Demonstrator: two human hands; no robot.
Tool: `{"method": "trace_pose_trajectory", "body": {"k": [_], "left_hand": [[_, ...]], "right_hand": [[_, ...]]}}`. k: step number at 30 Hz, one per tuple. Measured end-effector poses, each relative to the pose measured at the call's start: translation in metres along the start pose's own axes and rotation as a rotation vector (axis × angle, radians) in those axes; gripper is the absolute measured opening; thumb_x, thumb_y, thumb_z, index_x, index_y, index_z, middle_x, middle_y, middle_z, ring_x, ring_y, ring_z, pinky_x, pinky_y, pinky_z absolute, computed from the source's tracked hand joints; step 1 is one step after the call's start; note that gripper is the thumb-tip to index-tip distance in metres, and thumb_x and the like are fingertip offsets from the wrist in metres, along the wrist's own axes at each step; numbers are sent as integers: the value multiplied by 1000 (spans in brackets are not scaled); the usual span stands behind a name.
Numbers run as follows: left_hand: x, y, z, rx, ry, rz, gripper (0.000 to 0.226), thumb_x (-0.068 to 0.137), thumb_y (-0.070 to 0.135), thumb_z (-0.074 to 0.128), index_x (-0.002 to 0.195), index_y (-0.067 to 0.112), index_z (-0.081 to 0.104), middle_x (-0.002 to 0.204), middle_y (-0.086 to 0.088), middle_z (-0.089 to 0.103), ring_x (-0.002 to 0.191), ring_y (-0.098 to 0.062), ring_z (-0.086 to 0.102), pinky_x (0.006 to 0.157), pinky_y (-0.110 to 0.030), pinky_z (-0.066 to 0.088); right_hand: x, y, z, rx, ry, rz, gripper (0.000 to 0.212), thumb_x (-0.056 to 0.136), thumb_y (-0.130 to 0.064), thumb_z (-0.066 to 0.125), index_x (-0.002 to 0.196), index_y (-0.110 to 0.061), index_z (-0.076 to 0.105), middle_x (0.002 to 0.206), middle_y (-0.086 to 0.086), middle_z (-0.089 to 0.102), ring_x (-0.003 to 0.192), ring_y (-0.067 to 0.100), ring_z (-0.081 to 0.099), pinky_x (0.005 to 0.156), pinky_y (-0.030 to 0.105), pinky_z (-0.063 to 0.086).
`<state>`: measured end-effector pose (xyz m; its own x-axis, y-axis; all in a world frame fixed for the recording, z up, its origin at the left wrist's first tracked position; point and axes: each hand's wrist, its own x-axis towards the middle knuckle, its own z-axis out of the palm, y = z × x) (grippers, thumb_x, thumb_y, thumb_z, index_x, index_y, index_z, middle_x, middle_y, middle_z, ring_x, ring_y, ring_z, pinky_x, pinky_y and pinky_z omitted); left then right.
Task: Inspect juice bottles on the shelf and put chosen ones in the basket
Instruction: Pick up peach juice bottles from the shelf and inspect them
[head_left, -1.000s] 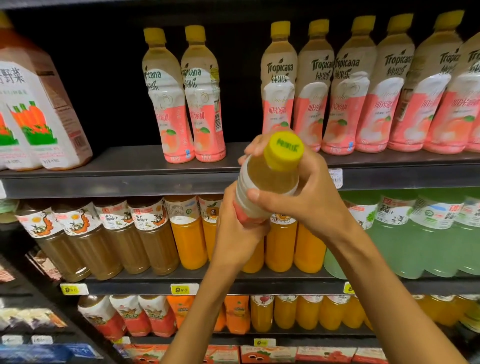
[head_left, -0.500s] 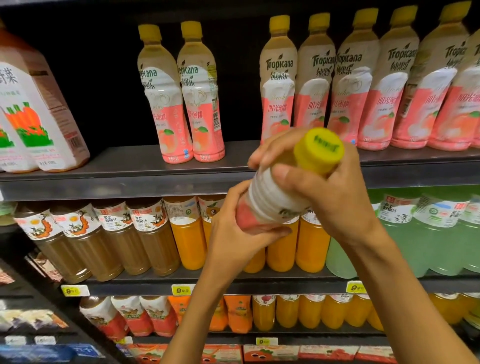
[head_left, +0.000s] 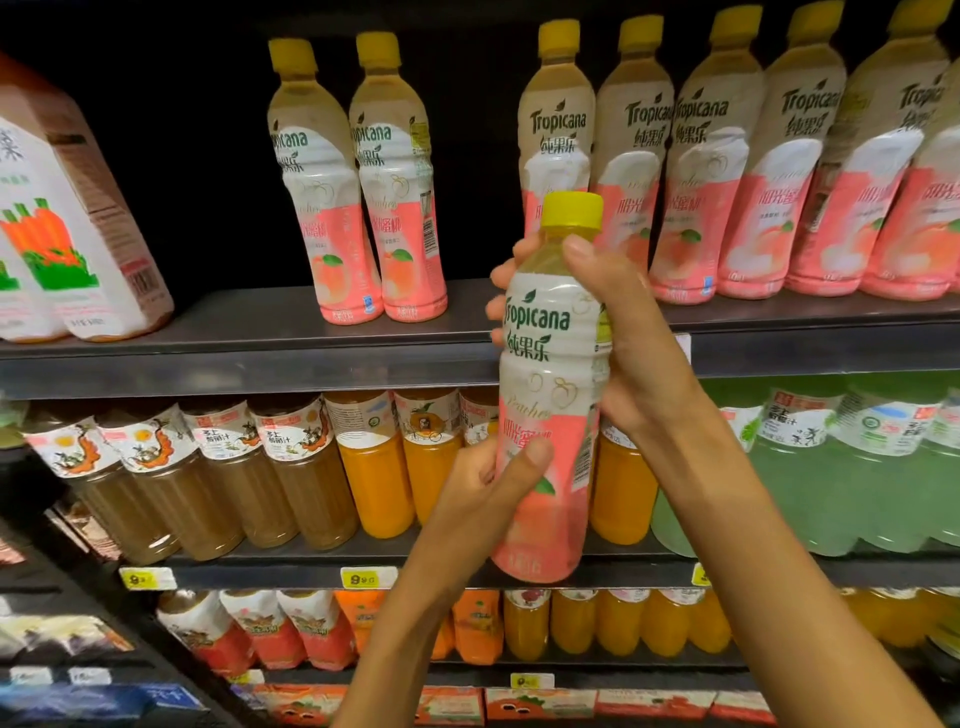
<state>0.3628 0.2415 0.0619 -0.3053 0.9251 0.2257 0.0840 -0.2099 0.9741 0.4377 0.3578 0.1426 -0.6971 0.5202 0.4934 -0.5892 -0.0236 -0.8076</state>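
We are reading "Tropicana" on the held bottle (head_left: 550, 374) and on the top-shelf bottles (head_left: 558, 130); a yellow price tag (head_left: 366, 578) is showing "9".

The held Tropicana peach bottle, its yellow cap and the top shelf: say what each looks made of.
Tropicana peach bottle, gripped in both hands: apparently clear plastic, since pale juice shows through the neck, under a glossy printed sleeve that wrinkles and catches glare.
Yellow cap: opaque plastic by the look, matte, with a ridged skirt.
Top shelf: probably painted metal, dark grey with a dull sheen and a thin, straight front lip.
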Motion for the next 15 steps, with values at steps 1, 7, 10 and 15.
{"method": "trace_pose_trajectory", "body": {"k": [1,7,10,15], "left_hand": [[0,-1,0,32,40,-16,60,69,76,57,98,25,67,98,-10,72,90,-16,69,80,-29,53],[0,-3,7,-34,122,-72,73,72,83,35,87,20,70,74,-4,70,72,-18,69,71,-24,55],[-4,-1,8,-311,-31,-120,77,77,78,38,100,11,69,79,-10,68,71,-23,65,72,-41,52],[-3,-2,10,-437,-174,-251,85,74,79,43,107,3,65,84,-12,68,73,-24,66,72,-37,51]], "right_hand": [[0,1,0,-44,43,-17,23,82,-32,63,97,-15,68,93,4,73,83,19,70,73,31,56],[2,-2,-1,-34,80,31,30,89,-39,53,100,-15,68,94,4,71,87,16,68,75,28,55],[6,-1,-4,116,9,109,46,92,-43,46,117,-7,57,99,9,64,97,25,60,80,36,54],[9,7,-4,358,-95,237,49,80,-53,50,99,-11,67,86,9,69,77,23,68,67,34,57]]}}
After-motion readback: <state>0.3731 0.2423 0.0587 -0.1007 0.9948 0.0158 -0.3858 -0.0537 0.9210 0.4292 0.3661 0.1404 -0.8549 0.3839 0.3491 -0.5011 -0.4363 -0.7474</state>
